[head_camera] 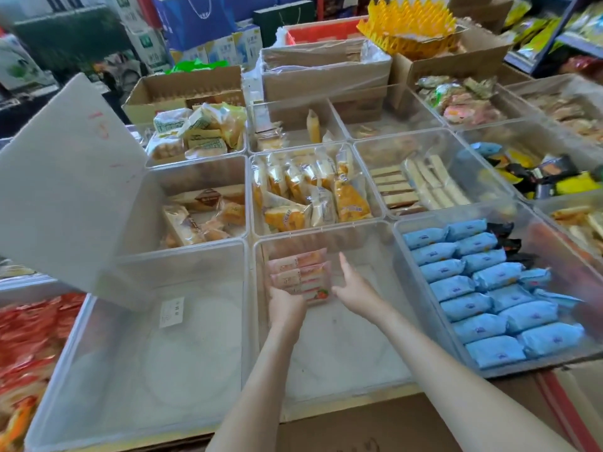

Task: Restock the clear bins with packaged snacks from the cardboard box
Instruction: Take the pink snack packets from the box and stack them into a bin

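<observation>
Both hands inside the front-centre clear bin (321, 230), reaching away from the body
- left hand (284, 305): grips the near end of a small stack of pink snack packs (298, 272), thumb on top, fingers hidden under the stack; packs lie flat at the bin's far left, just beyond the hand
- right hand (354, 288): spread, holds nothing, thumb pointing up, fingertips by the stack's right edge; contact can't be told
- right of the right hand: next bin, rows of blue-wrapped snacks (483, 298)
- left of the left hand: another clear bin (182, 253) with a white label (172, 312) on its floor, a white lid (65, 190) leaning over its far corner
- beyond both hands: bin of yellow-orange cake packs (310, 194)
- under the forearms: brown cardboard (375, 425)
</observation>
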